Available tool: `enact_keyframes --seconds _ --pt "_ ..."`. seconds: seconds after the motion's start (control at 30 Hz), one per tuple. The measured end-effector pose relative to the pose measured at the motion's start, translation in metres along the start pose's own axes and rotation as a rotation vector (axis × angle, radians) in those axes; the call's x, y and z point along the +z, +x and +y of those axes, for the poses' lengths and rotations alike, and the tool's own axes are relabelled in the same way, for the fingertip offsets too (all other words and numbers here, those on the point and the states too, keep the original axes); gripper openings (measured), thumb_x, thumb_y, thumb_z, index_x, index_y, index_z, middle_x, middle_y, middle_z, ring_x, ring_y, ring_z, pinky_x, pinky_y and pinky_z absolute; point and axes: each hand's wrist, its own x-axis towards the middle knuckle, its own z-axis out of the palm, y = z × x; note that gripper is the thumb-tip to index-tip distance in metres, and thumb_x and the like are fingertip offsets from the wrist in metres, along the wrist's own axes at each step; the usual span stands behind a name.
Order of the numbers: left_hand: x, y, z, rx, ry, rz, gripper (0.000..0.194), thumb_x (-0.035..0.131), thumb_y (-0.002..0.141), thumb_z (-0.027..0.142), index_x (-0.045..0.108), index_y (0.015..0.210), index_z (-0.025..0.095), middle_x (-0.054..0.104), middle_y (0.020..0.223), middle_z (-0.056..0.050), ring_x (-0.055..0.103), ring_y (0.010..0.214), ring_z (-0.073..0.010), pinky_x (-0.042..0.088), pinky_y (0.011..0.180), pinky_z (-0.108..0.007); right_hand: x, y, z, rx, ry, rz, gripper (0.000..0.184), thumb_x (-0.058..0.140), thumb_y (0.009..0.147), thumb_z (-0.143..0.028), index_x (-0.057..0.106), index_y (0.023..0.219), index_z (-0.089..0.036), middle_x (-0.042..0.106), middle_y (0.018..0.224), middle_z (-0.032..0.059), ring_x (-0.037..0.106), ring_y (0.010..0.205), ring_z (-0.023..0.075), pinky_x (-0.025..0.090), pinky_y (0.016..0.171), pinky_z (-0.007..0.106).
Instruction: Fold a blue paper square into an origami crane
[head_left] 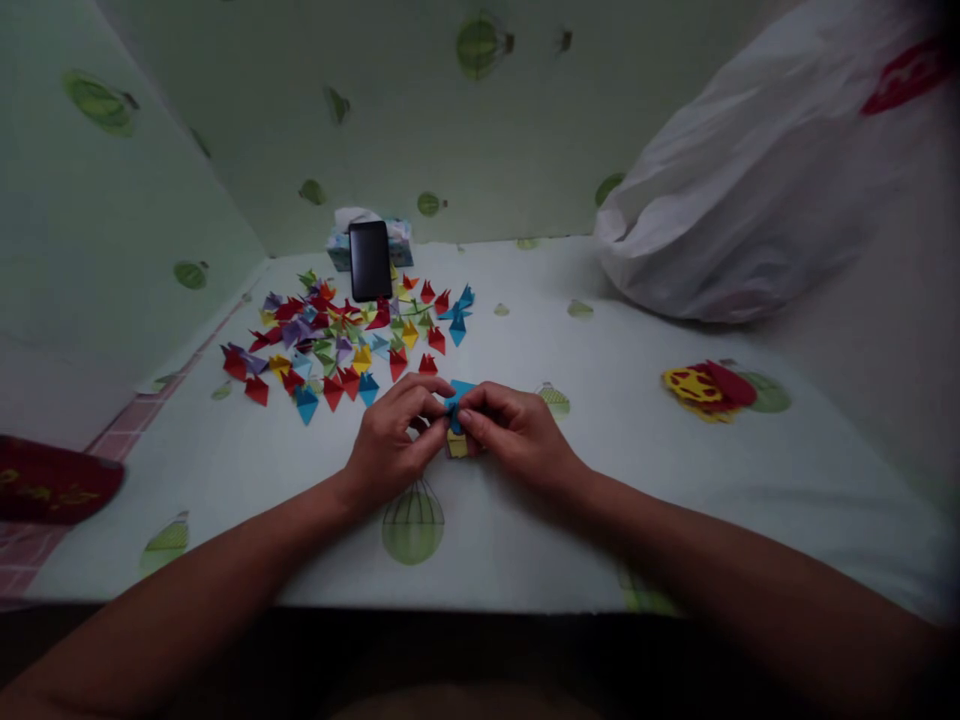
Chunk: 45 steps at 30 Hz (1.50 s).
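Observation:
My left hand (391, 440) and my right hand (517, 432) meet at the middle of the table, fingers pinched together on a small blue paper piece (459, 393). Its upper corner sticks out above my fingertips. Under my hands lies a small stack of coloured paper squares (459, 446), with yellow and red edges showing. Beyond my left hand spreads a heap of folded paper triangles (337, 340) in red, blue, yellow, green and purple.
A black phone (370, 260) leans upright against a tissue pack (400, 236) at the back. A large white plastic bag (750, 190) fills the right rear. A red and yellow paper cut-out (707, 390) lies at right. A dark red object (52, 480) sits at the left edge.

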Motion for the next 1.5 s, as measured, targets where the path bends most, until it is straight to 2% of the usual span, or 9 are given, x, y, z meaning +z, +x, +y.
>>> enact_keyframes --seconds 0.37,0.83,1.07,1.17,1.27,1.4,1.5 --pt "-0.001 0.0 0.001 -0.002 -0.012 0.013 0.013 0.064 0.087 0.006 0.062 0.08 0.017 0.071 0.103 -0.009 0.066 0.08 -0.0135 0.049 0.056 -0.022 0.001 -0.001 -0.006 0.093 0.067 0.021 0.011 0.059 0.085 -0.027 0.062 0.08 -0.018 0.063 0.06 -0.002 0.06 0.054 0.0112 0.048 0.056 0.025" --pt "-0.001 0.0 0.001 -0.011 -0.067 -0.004 0.013 0.063 0.086 0.006 0.061 0.079 0.016 0.07 0.102 -0.008 0.065 0.079 -0.0129 0.051 0.059 -0.022 0.001 -0.002 -0.007 0.082 0.045 0.034 0.011 0.061 0.084 -0.027 0.064 0.078 -0.017 0.065 0.063 -0.0003 0.062 0.057 0.0124 0.05 0.058 0.027" --pt "-0.002 0.001 0.003 -0.043 -0.063 0.029 0.014 0.065 0.085 0.006 0.061 0.077 0.017 0.07 0.103 -0.008 0.065 0.078 -0.0125 0.052 0.057 -0.021 -0.001 0.001 -0.01 0.17 0.128 0.074 0.01 0.062 0.082 -0.026 0.062 0.076 -0.018 0.063 0.057 -0.003 0.059 0.053 0.011 0.05 0.056 0.026" --pt "-0.003 0.001 0.003 0.013 -0.023 0.065 0.014 0.064 0.085 0.006 0.061 0.078 0.017 0.072 0.105 -0.009 0.068 0.085 -0.0156 0.054 0.059 -0.024 -0.001 0.003 -0.009 0.208 0.188 0.111 0.011 0.063 0.08 -0.027 0.061 0.075 -0.018 0.062 0.056 -0.0035 0.059 0.052 0.0104 0.049 0.055 0.025" --pt "-0.005 0.001 0.004 0.133 0.07 0.097 0.015 0.063 0.085 0.005 0.059 0.081 0.019 0.073 0.112 -0.01 0.071 0.098 -0.0202 0.06 0.072 -0.03 0.0 0.005 -0.007 0.289 0.317 0.123 0.01 0.065 0.078 -0.026 0.06 0.072 -0.018 0.064 0.059 -0.0031 0.059 0.05 0.0095 0.049 0.054 0.024" --pt "-0.008 0.002 0.002 0.254 0.136 0.048 0.017 0.064 0.083 0.004 0.058 0.083 0.02 0.074 0.115 -0.01 0.072 0.1 -0.0206 0.061 0.081 -0.034 0.002 0.005 -0.006 0.388 0.479 0.12 0.013 0.068 0.074 -0.027 0.059 0.072 -0.018 0.065 0.06 -0.0036 0.058 0.047 0.0087 0.052 0.053 0.024" --pt "-0.012 0.003 0.001 0.315 0.139 0.001 0.019 0.063 0.081 0.003 0.057 0.084 0.02 0.074 0.118 -0.011 0.072 0.103 -0.0214 0.061 0.084 -0.034 0.003 0.005 -0.006 0.387 0.492 0.118 0.015 0.069 0.074 -0.029 0.059 0.073 -0.018 0.064 0.059 -0.0036 0.058 0.047 0.0083 0.051 0.053 0.024"
